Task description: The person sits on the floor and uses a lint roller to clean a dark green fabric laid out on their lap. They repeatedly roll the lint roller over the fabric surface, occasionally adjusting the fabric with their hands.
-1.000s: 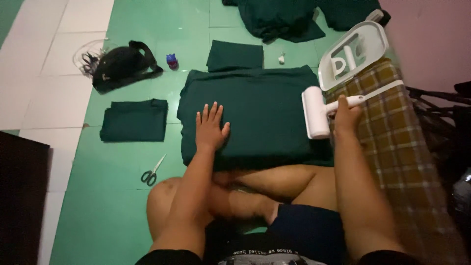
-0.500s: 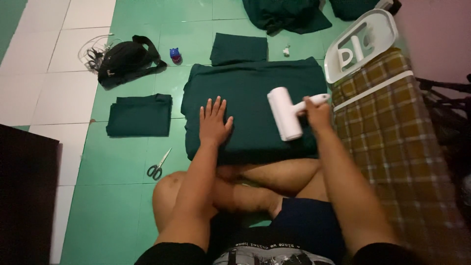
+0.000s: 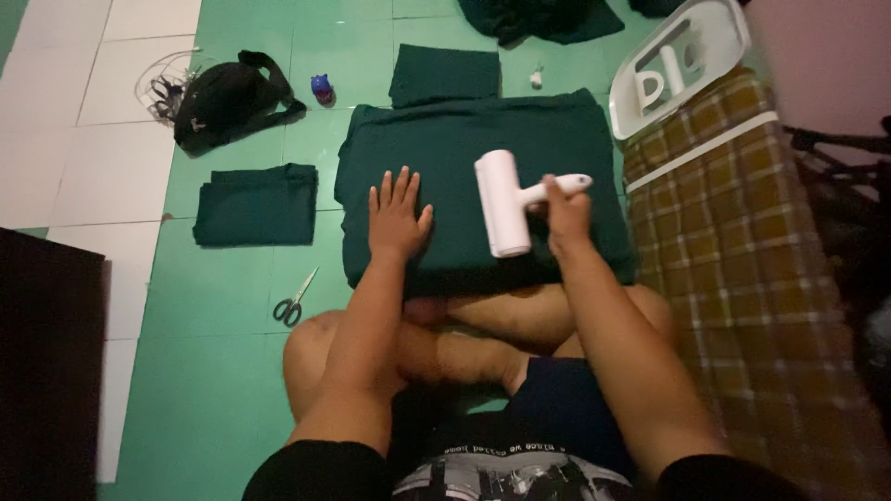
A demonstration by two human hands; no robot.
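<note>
Lint roller (image 3: 502,202) gripped in right hand (image 3: 566,211), left hand (image 3: 396,215) flat, open on green cloth (image 3: 483,121), green-tiled floor (image 3: 223,306)

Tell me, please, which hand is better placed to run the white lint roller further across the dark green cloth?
The right hand: it already grips the handle of the lint roller, whose drum lies on the folded green cloth. The left hand lies flat, fingers spread, on the cloth, apart from the roller.

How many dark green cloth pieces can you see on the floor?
4: a big folded dark green cloth under the left hand and right hand, a small one above it, one left, a crumpled one at top. More may be hidden.
</note>
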